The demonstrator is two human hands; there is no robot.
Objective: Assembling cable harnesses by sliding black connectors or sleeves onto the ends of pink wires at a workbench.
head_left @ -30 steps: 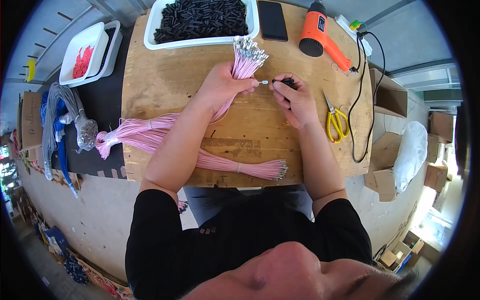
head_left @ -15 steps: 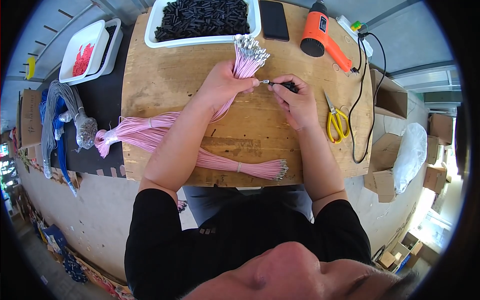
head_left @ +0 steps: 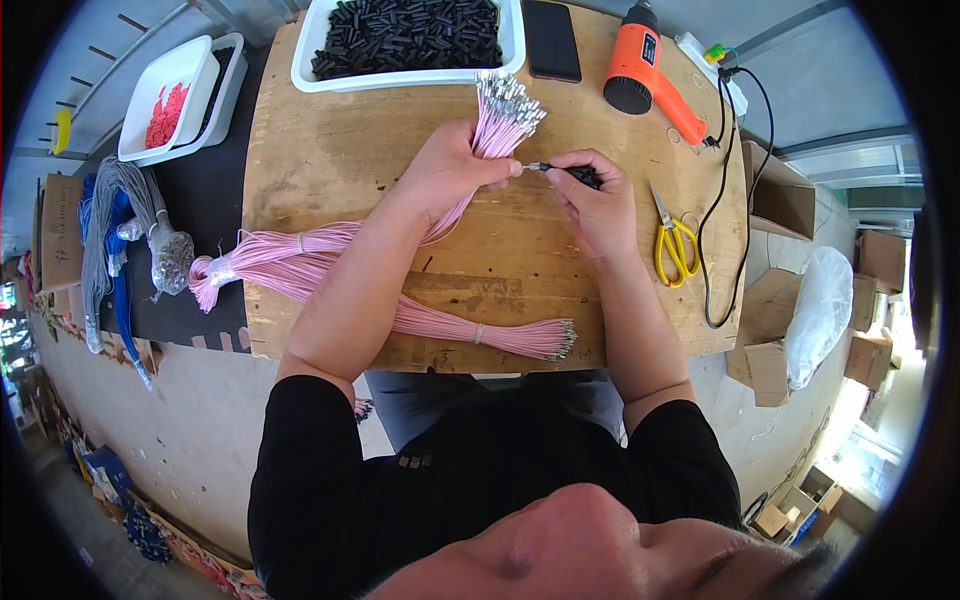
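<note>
My left hand (head_left: 455, 172) is closed round a bundle of pink wires (head_left: 492, 133), whose metal-tipped ends fan out above the fist. Between its thumb and finger one wire's metal terminal points to the right. My right hand (head_left: 598, 200) pinches small black sleeves (head_left: 583, 176), several of them bunched in the fingers. One black sleeve (head_left: 541, 167) sits at the tip of that terminal, between the two hands. Below my left forearm a second tied bundle of pink wires (head_left: 480, 333) lies along the table's near edge.
A white tray (head_left: 400, 82) of black sleeves stands at the back beside a dark phone (head_left: 551, 42). To the right lie an orange heat gun (head_left: 640, 75), yellow-handled scissors (head_left: 676, 245) and a black cord (head_left: 715, 200). White trays (head_left: 150, 130) with red pieces and grey cables (head_left: 125, 185) are at left.
The black sleeve has come further over the metal terminal, covering more of it. Both hands have shifted very slightly.
</note>
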